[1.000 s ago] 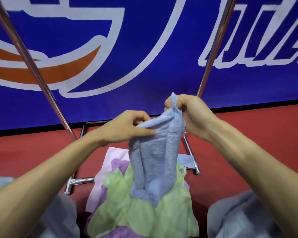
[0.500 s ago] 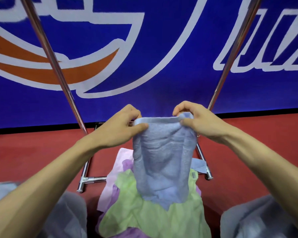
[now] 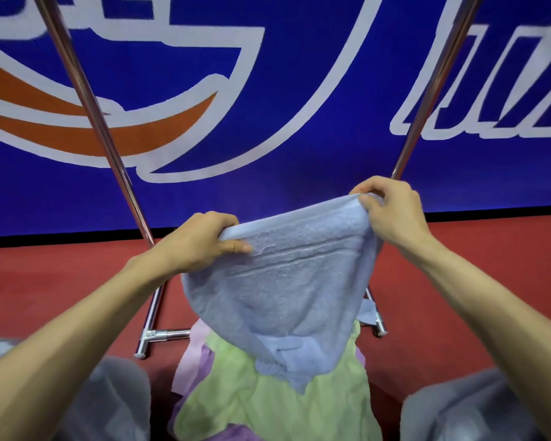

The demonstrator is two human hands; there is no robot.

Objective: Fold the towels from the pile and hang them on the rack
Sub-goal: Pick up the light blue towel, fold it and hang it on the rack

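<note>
While both hands pinch the blue towel's top corners, pull taut, level, then fold

Left hand and right hand raised, each grip seemingly pinched

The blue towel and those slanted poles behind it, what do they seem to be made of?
The blue towel, pinched at its top edge by the left hand and right hand, looks like soft terry cloth: nubbly matte pile with flat woven bands. The rack poles look like polished metal, probably chromed or stainless steel, judging by their bright streaky reflections.
</note>
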